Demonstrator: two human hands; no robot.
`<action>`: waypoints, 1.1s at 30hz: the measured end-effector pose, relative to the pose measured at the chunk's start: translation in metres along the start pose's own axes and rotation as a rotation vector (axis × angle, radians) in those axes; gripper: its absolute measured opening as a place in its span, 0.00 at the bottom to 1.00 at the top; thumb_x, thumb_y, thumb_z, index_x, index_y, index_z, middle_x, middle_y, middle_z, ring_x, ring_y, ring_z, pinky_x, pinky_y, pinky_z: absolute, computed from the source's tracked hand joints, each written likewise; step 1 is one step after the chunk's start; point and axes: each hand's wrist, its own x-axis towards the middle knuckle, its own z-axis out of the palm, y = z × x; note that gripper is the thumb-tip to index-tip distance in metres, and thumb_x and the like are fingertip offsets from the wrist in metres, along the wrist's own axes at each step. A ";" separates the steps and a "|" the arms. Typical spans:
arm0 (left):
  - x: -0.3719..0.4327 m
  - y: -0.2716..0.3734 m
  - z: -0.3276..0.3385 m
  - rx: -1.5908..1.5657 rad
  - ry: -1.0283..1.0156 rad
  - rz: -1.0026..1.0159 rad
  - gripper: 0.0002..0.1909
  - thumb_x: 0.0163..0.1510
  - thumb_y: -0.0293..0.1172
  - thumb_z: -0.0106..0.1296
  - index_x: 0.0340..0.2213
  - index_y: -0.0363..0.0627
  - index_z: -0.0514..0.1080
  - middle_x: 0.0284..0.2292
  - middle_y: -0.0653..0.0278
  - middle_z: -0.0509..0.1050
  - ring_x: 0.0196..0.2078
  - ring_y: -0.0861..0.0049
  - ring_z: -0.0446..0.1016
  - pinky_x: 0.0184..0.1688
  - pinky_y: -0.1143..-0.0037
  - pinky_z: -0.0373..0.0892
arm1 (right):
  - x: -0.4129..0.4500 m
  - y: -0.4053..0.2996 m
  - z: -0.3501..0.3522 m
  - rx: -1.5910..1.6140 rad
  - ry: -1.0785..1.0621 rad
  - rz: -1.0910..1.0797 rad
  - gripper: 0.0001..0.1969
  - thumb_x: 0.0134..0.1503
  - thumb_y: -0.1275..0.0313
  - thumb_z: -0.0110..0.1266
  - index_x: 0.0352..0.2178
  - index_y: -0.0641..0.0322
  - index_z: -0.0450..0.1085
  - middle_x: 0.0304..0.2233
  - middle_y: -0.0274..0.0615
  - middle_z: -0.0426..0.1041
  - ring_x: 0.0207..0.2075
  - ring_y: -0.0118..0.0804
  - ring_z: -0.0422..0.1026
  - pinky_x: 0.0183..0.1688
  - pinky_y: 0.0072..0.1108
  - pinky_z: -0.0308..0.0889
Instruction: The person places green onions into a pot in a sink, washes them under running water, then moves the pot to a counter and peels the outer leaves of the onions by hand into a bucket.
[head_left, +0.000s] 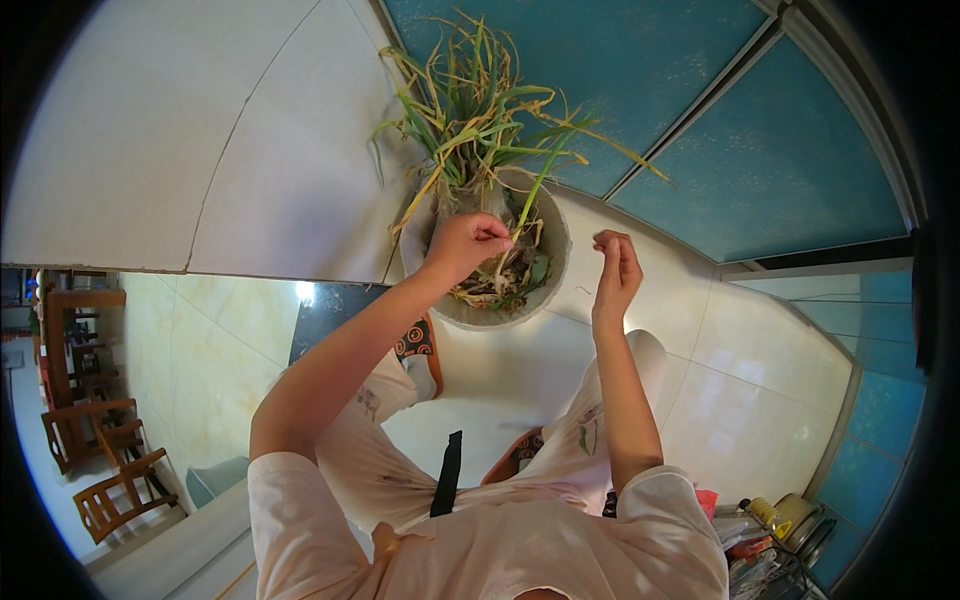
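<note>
My left hand (477, 241) pinches a single spring onion stalk (529, 201) near its pale lower end, over a round, light-coloured bin (556, 281). The stalk's green leaf points up and to the right. In the bin stands a large bunch of spring onions (469, 124) with green and yellowed, withered leaves, its base wrapped in a clear plastic bag (471, 201). Dry peelings and leaf scraps (499, 289) lie in the bin's near part. Right of the rim, apart from it, my right hand (619, 274) is raised with fingers curled toward the thumb; nothing shows between them.
Teal cabinet doors (765, 142) stand behind and right of the bin, a white tiled wall (292, 150) to the left. Slippered feet (424, 352) are on the tiled floor (750, 397). Wooden chairs (124, 487) stand far left; a rack of cookware (795, 532) is at lower right.
</note>
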 end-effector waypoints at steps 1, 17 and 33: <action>0.001 0.000 -0.001 -0.001 0.000 0.000 0.07 0.42 0.25 0.55 0.26 0.36 0.71 0.22 0.65 0.74 0.24 0.83 0.71 0.28 0.82 0.66 | -0.005 -0.002 -0.002 -0.109 -0.028 -0.082 0.09 0.53 0.72 0.44 0.30 0.68 0.67 0.30 0.39 0.67 0.32 0.29 0.65 0.36 0.17 0.60; -0.005 -0.044 -0.017 0.363 0.008 -0.013 0.02 0.47 0.23 0.51 0.25 0.38 0.68 0.21 0.66 0.71 0.22 0.85 0.68 0.24 0.83 0.65 | -0.007 0.004 0.033 0.203 -0.074 0.232 0.05 0.53 0.74 0.48 0.27 0.66 0.67 0.19 0.31 0.65 0.19 0.19 0.61 0.22 0.12 0.58; -0.026 -0.002 -0.019 1.166 -0.038 0.144 0.10 0.41 0.27 0.53 0.29 0.41 0.71 0.33 0.56 0.70 0.27 0.61 0.71 0.28 0.69 0.66 | 0.013 -0.016 0.005 0.417 0.057 0.272 0.08 0.56 0.70 0.43 0.30 0.65 0.64 0.22 0.33 0.66 0.20 0.21 0.62 0.26 0.13 0.61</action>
